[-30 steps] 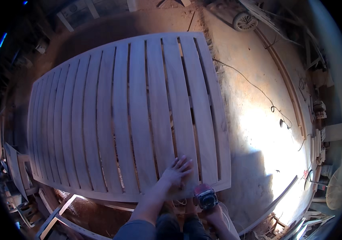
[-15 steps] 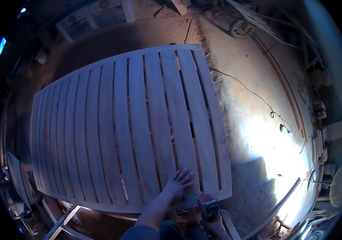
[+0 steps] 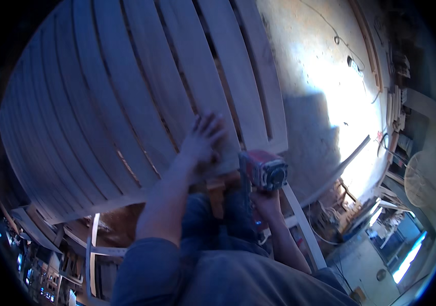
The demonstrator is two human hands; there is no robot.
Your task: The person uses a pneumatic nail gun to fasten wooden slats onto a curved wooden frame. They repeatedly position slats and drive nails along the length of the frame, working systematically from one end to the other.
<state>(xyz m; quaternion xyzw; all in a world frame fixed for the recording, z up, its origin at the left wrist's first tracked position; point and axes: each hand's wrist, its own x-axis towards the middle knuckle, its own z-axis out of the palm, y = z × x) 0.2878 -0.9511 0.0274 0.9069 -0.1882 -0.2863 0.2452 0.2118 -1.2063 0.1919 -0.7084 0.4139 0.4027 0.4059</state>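
Observation:
A large slatted wooden panel (image 3: pixel 167 66) lies in front of me, its long slats side by side with narrow gaps between several of them. My left hand (image 3: pixel 203 140) rests on the near end of a slat with its fingers spread, holding nothing. At the panel's near right corner, my right hand (image 3: pixel 267 204) is wrapped round the handle of a red and black nail gun (image 3: pixel 262 166). The tool's round dark cap faces toward me, and its front end is at the panel's near edge. Whether its nose touches the wood is hidden.
Wooden frame bars (image 3: pixel 93 245) stand below the panel at the near left, with another pale bar (image 3: pixel 305 227) beside my right arm. A thin cable (image 3: pixel 325 20) lies on the sunlit floor to the right. A round fan (image 3: pixel 416 178) and stacked wood pieces line the right side.
My view has tilted down, so the panel sits higher in the picture and more of my arms shows. The nail gun is raised beside the panel's near edge; my left hand stays on the slats.

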